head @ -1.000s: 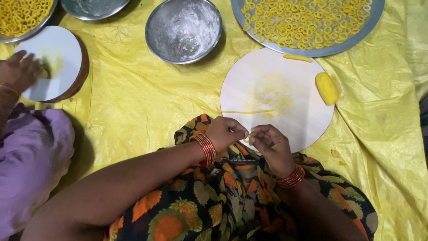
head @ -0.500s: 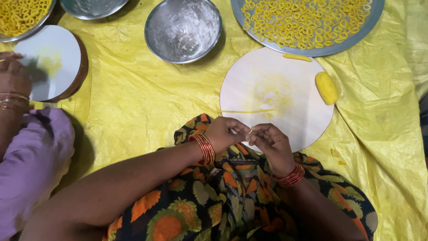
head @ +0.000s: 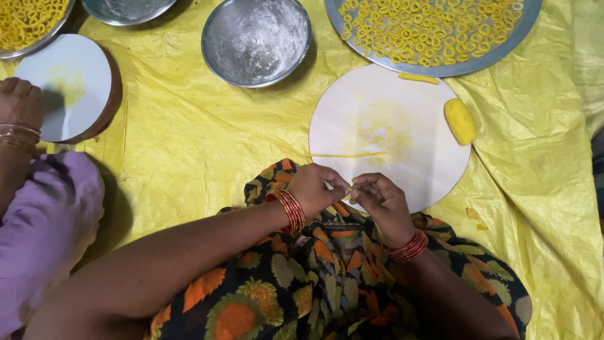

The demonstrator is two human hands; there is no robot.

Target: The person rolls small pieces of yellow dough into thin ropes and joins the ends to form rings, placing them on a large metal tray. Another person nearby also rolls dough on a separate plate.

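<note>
Both hands' grip [head: 350, 189] on dough bit [head: 350, 192]; board edge [head: 440, 200] just beyond

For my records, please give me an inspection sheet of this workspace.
Surface: yellow plastic sheet, wrinkled.
Job's things: round white board with thin dough strip; dough lump on its right edge; tray of yellow rings.
Clutter: floured steel bowl; second white board.
Hands: left hand and right hand pinch a small dough piece together.
Cables: nothing seen.
Surroundings: another person's hand, purple sleeve.
</note>
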